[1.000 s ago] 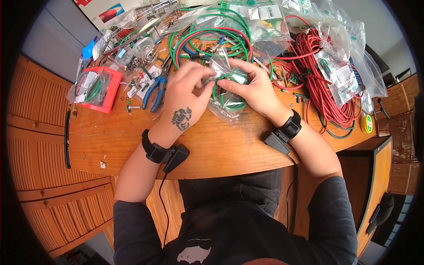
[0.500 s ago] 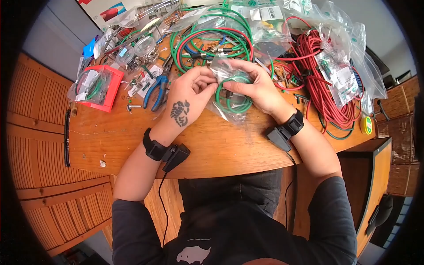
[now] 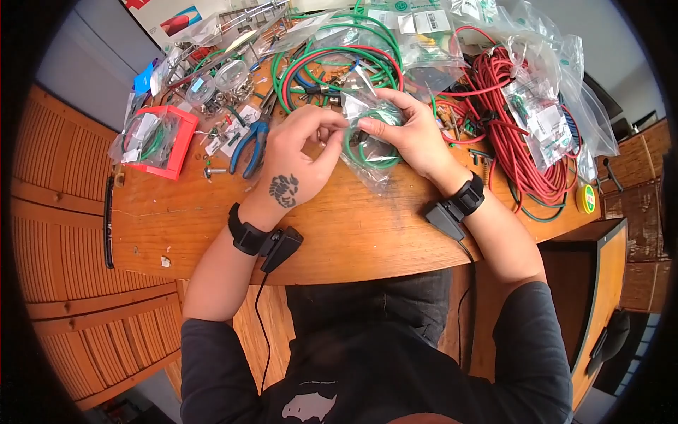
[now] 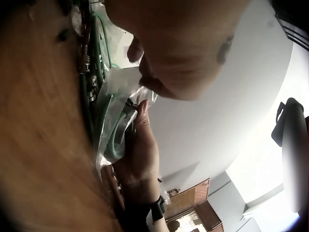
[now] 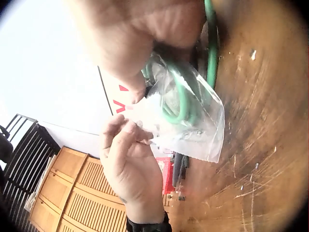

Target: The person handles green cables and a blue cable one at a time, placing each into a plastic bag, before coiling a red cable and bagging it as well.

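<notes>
The right hand (image 3: pixel 418 140) grips a clear plastic bag (image 3: pixel 374 181) with a coil of green cable (image 5: pixel 182 104) inside, its thumb lying across the near face. The left hand (image 3: pixel 302 147) pinches the bag's edge between thumb and fingertips, the gap between them narrow. The bag is held between the two hands, near the middle of the wooden tabletop (image 3: pixel 339 240).

Just beyond the hands lies a larger loop of green and red cables (image 3: pixel 339 47). Blue-handled pliers (image 3: pixel 258 134) rest beside the left hand, and farther left a bagged green cable (image 3: pixel 147 141) lies across a red plastic bin (image 3: pixel 185 141). Round clear containers (image 3: pixel 232 73) stand behind the pliers among small metal parts. On the right, a heap of red cable (image 3: pixel 522 169) has a labelled plastic bag (image 3: pixel 547 127) on it; a small yellow-and-green round tin (image 3: pixel 585 199) is near its edge.
</notes>
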